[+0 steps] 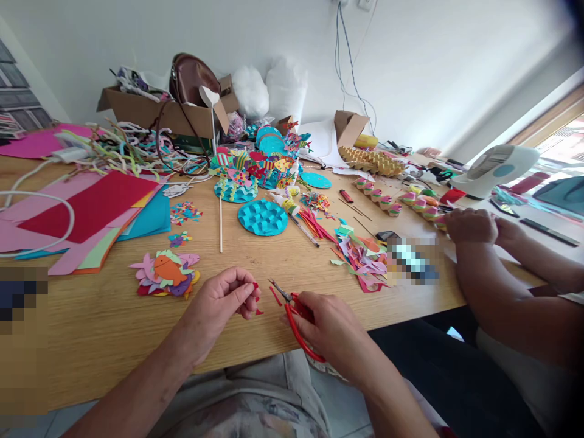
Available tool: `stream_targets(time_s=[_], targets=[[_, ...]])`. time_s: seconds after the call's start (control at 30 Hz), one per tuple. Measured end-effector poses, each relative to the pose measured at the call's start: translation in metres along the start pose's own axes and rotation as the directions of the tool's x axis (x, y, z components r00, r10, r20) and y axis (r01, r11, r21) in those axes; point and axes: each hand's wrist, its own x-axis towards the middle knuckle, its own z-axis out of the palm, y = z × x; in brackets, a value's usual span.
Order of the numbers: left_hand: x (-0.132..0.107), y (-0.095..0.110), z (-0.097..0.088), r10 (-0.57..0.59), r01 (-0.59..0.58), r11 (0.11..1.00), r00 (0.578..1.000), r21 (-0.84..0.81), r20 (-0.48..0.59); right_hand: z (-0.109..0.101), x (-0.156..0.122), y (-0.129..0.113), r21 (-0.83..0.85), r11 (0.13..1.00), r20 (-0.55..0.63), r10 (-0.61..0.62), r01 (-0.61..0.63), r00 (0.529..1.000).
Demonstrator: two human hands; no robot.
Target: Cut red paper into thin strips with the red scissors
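Note:
My left hand (230, 295) pinches a small piece of red paper (256, 285) between thumb and fingertips, just above the table. Facing it, my right hand (326, 322) is closed around the red handles of a pair of scissors (288, 298). The scissor blades point toward my left hand, apart from the paper. A thin red paper strip (275, 296) lies by the blades, and another red scrap shows under my left fingers. Left of my left hand is a pile of paper fish cut-outs (168, 271), an orange one on top.
Colored paper sheets (91, 213) are stacked at left. Blue textured discs (263, 217) and decorated fish pieces stand mid-table. Paper scraps (362, 255) and a blurred phone-like object (414, 260) lie at right. A co-worker's hands (474, 226) work there. Behind is a cardboard box (150, 115).

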Motion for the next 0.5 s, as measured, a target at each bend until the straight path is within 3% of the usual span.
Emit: stream_targets(time_s=[0.1, 0.27, 0.37, 0.43, 0.5], targets=[[0.002, 0.001, -0.002, -0.007, 0.007, 0.999, 1.000, 0.035, -0.016, -0.007, 0.006, 0.004, -0.164, 0.985, -0.017, 0.046, -0.049, 0.999], [0.005, 0.002, -0.005, -0.018, 0.020, 0.997, 1.000, 0.081, -0.021, -0.012, 0.010, 0.005, -0.085, 0.996, -0.083, -0.025, 0.018, 0.996], [0.007, 0.007, -0.011, -0.003, 0.005, 0.990, 1.000, 0.141, -0.014, -0.012, 0.014, 0.009, -0.160, 0.986, -0.067, 0.029, -0.040, 0.997], [0.009, 0.015, -0.021, 0.028, -0.024, 0.967, 1.000, 0.252, -0.012, -0.012, 0.017, 0.013, -0.240, 0.968, -0.027, 0.066, -0.071, 0.997], [0.012, 0.028, -0.037, 0.118, -0.090, 0.887, 0.992, 0.453, -0.034, -0.012, 0.018, 0.018, -0.277, 0.958, 0.006, 0.076, -0.072, 0.997]])
